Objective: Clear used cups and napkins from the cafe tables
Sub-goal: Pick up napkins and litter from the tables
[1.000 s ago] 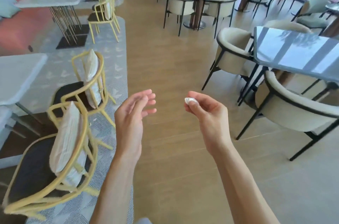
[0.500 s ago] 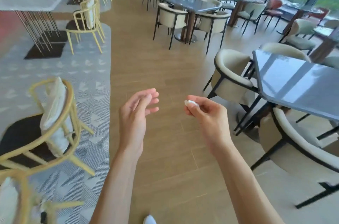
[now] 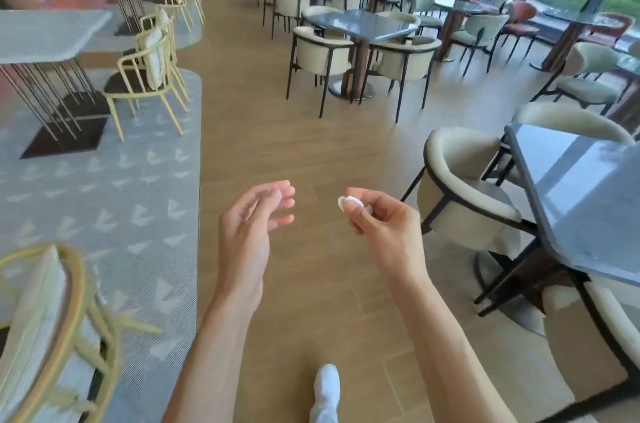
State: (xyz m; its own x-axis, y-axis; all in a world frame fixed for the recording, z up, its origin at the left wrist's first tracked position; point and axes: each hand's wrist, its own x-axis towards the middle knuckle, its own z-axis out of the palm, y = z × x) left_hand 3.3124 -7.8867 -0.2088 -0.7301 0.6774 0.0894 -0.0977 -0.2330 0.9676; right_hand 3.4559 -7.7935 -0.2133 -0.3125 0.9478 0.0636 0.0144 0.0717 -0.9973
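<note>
Napkin (image 3: 350, 203) pinched in right hand (image 3: 384, 230)

White napkin (image 3: 350, 203); grey chevron-patterned rug (image 3: 104, 201); yellow chairs (image 3: 147, 76); tan floor (image 3: 277, 145).

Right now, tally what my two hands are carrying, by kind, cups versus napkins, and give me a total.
Small crumpled white napkin wad: 1, pinched in the right hand
Cups: 0; the left hand holds nothing
Total: 1
</note>
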